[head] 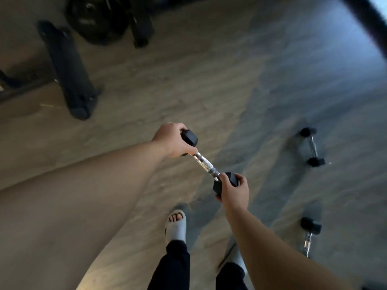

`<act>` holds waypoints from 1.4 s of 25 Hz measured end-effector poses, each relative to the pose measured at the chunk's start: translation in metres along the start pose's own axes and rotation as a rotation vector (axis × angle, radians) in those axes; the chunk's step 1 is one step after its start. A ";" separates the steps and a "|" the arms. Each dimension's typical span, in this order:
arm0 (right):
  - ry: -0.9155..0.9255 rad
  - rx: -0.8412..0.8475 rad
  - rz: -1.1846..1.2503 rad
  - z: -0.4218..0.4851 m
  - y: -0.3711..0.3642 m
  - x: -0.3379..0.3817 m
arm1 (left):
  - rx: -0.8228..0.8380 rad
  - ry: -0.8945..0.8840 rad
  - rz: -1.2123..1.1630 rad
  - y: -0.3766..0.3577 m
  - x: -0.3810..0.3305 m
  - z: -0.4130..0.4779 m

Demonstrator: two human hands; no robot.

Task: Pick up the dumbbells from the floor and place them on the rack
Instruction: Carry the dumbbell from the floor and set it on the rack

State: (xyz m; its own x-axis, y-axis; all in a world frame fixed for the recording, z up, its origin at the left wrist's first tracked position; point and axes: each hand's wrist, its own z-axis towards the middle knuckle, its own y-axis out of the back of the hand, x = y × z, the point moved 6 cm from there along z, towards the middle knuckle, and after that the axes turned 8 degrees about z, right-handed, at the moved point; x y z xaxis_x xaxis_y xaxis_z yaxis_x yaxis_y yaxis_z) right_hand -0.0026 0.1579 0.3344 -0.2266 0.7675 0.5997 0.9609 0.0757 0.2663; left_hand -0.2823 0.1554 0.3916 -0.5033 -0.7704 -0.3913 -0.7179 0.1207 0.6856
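Note:
A small dumbbell point(206, 163) with black hex heads and a chrome knurled handle hangs in the air at the frame's centre. My left hand point(172, 140) grips its upper-left head and my right hand point(234, 189) grips its lower-right head. Two more dumbbells lie on the floor to the right: one point(312, 146) at mid height, another point(309, 233) lower down, its lower part hidden behind my right forearm. No rack shows in this view.
A black bench foot bar point(67, 70) lies at upper left beside a black weight plate point(96, 17) and another dark frame leg point(140, 28). My feet in pale slides point(176, 226) stand on the wood-look floor.

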 end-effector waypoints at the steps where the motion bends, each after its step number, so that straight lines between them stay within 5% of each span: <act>1: -0.012 0.012 0.041 -0.029 -0.009 0.023 | -0.015 -0.032 0.018 0.039 -0.013 -0.013; 7: -0.006 0.096 0.208 -0.161 -0.071 0.159 | -0.216 -0.112 0.112 0.247 -0.052 -0.078; 13: 0.061 0.209 0.256 -0.195 -0.140 0.273 | -0.311 -0.120 0.116 0.379 -0.088 -0.066; 26: 0.076 0.281 0.329 -0.139 -0.338 0.525 | -0.508 -0.201 0.203 0.624 -0.182 0.098; 35: 0.016 0.213 0.455 -0.101 -0.475 0.637 | -0.456 -0.336 0.345 0.750 -0.225 0.254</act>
State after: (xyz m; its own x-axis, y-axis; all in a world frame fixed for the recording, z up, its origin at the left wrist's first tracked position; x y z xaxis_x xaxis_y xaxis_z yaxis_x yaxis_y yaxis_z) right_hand -0.6194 0.5468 0.6664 0.2217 0.7434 0.6311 0.9738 -0.1347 -0.1834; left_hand -0.8300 0.5779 0.8379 -0.8432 -0.4894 -0.2225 -0.2507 -0.0082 0.9680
